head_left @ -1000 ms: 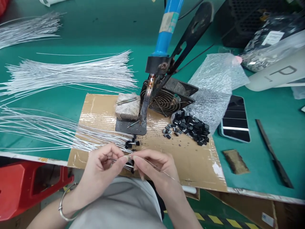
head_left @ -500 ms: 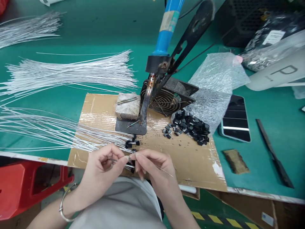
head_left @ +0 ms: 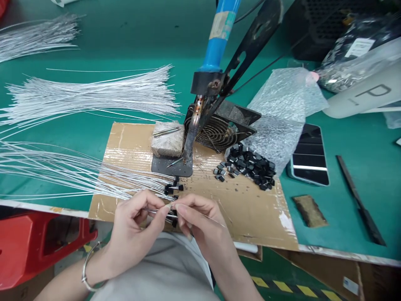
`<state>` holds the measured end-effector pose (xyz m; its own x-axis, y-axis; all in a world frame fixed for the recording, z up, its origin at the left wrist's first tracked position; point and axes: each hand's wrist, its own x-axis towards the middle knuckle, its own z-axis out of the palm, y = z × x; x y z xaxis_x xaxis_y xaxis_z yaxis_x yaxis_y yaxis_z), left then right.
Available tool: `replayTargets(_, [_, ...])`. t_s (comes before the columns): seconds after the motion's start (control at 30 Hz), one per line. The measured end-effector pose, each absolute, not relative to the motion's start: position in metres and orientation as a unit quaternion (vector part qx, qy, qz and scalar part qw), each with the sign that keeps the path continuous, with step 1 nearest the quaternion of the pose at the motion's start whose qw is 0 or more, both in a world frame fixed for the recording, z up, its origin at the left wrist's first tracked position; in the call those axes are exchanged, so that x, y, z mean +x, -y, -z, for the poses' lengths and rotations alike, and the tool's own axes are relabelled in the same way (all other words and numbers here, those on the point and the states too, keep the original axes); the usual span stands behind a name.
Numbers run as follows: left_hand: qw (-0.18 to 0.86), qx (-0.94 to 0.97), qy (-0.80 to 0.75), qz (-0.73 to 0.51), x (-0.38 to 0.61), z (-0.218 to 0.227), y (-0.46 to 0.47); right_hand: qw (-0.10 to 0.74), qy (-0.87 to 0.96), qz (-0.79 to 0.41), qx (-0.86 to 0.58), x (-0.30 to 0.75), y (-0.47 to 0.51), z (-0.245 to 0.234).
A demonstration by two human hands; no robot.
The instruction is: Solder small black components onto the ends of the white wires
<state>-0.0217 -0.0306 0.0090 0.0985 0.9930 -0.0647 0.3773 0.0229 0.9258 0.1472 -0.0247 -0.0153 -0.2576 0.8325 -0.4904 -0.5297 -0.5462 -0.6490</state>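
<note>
My left hand [head_left: 138,223] and my right hand [head_left: 196,219] meet fingertip to fingertip over the near edge of a taped cardboard sheet [head_left: 250,205]. Both pinch a thin silvery wire [head_left: 216,223] that runs out to the right past my right hand. Small black parts on wire ends [head_left: 173,188] lie just beyond my fingers. A fan of white wires [head_left: 72,171] spreads left from there. A blue-handled soldering iron [head_left: 208,71] stands in a black holder, tip down on a dark plate [head_left: 172,167]. A heap of small black parts [head_left: 249,165] lies to the right.
More white wire bundles [head_left: 87,94] lie on the green table. A wire-grilled fan [head_left: 219,129], bubble wrap [head_left: 282,108], a phone [head_left: 308,154], a dark strip [head_left: 359,200] and a brown pad [head_left: 310,211] sit at the right. A red stool [head_left: 37,246] stands lower left.
The free wire end right of my right hand has grown shorter, drawn in toward my fingers. Both hands stay pinched together in the same spot.
</note>
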Motion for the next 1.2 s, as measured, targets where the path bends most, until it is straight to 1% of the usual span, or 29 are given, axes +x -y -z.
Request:
replayTargets(0.17, [0.376, 0.642, -0.564, -0.359, -0.021, -0.006, 0.031, 0.445, 0.161, -0.77, -0.428, 0.144, 0.023, 0.011])
replayTargets(0.37, [0.358, 0.648, -0.56, -0.372, -0.017, -0.004, 0.03, 0.468, 0.153, -0.756, -0.431, 0.14, 0.025, 0.013])
replayTargets(0.5, [0.383, 0.624, -0.566, -0.379, -0.016, -0.004, 0.03, 0.476, 0.146, -0.75, -0.436, 0.138, 0.026, 0.013])
replayTargets(0.67, [0.442, 0.583, -0.559, -0.391, -0.016, -0.003, 0.028, 0.486, 0.139, -0.755, -0.417, 0.137, 0.026, 0.015])
replayTargets(0.8, [0.484, 0.545, -0.557, -0.398, -0.016, -0.006, 0.025, 0.483, 0.177, -0.749, -0.418, 0.141, 0.028, 0.019])
replayTargets(0.9, [0.494, 0.521, -0.569, -0.402, -0.017, -0.008, 0.023, 0.49, 0.251, -0.706, -0.446, 0.146, 0.031, 0.022])
replayTargets(1.07, [0.484, 0.529, -0.573, -0.397, -0.016, -0.012, 0.019, 0.513, 0.386, -0.584, -0.496, 0.148, 0.039, 0.023])
replayTargets(1.2, [0.468, 0.548, -0.561, -0.407, -0.015, -0.013, 0.019, 0.526, 0.399, -0.55, -0.511, 0.144, 0.04, 0.024])
